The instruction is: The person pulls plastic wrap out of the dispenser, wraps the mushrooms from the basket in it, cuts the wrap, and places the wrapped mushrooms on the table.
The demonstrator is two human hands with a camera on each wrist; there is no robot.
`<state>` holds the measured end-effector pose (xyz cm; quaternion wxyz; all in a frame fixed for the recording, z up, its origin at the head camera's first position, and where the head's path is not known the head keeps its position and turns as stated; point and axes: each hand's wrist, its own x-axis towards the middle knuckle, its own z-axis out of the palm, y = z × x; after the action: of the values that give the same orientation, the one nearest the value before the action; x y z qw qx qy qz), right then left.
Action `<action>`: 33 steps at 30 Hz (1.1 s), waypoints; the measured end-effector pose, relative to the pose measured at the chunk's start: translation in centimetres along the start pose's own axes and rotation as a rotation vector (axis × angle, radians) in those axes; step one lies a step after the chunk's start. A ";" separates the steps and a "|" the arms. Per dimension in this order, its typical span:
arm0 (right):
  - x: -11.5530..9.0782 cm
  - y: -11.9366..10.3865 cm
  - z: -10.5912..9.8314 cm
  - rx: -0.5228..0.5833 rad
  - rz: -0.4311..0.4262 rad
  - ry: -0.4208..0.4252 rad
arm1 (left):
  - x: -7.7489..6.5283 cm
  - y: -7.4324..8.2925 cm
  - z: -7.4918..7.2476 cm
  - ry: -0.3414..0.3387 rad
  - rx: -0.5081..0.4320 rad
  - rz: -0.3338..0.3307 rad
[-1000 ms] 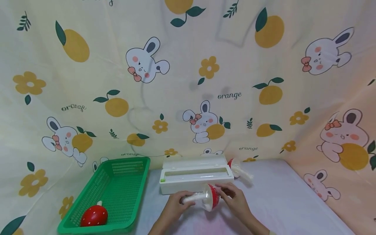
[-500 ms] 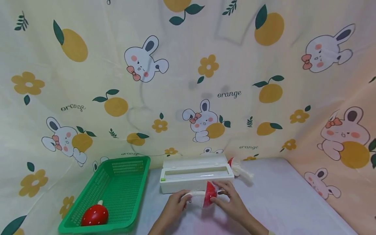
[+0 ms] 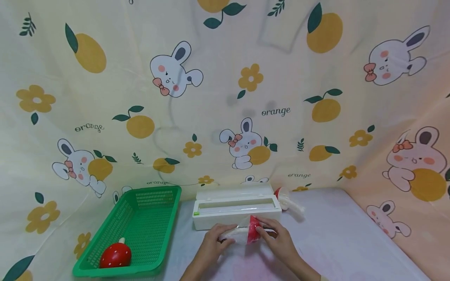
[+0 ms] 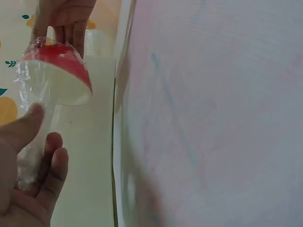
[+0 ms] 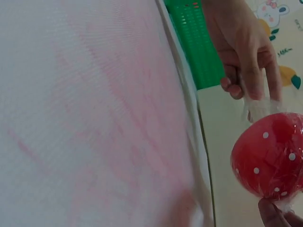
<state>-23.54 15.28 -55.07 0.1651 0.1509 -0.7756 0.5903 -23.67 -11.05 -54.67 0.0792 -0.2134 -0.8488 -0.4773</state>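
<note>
A toy mushroom (image 3: 253, 230) with a white-dotted red cap and a pale stem lies sideways between my hands, wrapped in clear film. My left hand (image 3: 210, 242) holds the film-covered stem end, thumb on one side and curled fingers on the other. At the cap, my right hand (image 3: 279, 240) pinches the red edge with the thumb while its other fingers reach behind. In the left wrist view the cap's cream underside (image 4: 71, 90) shows through the film. The right wrist view shows the dotted top (image 5: 270, 151), with crinkled film at its edge.
Just behind the hands stands a white cling film dispenser (image 3: 237, 223), lid raised. Another wrapped mushroom (image 3: 290, 205) lies at its right end. On the left is a green basket (image 3: 163, 242) holding a red dotted mushroom (image 3: 115, 255). A patterned curtain (image 3: 211, 97) backs the table.
The mushroom has rolled between my hands: its pale underside faced the head view a second ago, and now mostly the red cap does. Both hands have stayed in nearly the same place.
</note>
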 end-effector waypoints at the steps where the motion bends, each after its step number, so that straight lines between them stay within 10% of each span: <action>1: 0.0 -0.1 0.0 -0.006 0.023 -0.007 | 0.0 0.0 0.0 0.011 -0.006 -0.004; 10: -0.3 -1.0 0.4 -0.047 0.123 -0.108 | 0.1 0.4 0.0 0.052 -0.073 -0.091; 26: 0.2 -0.9 0.8 -0.227 0.154 -0.023 | -0.2 0.8 0.7 -0.108 0.028 -0.014; 33: 0.2 -1.0 0.9 -0.191 0.133 -0.013 | -0.6 1.1 0.9 -0.064 -0.081 -0.003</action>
<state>-23.36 14.17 -54.32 0.1344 0.0866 -0.8377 0.5222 -22.61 -9.98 -54.52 0.0423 -0.2303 -0.8313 -0.5041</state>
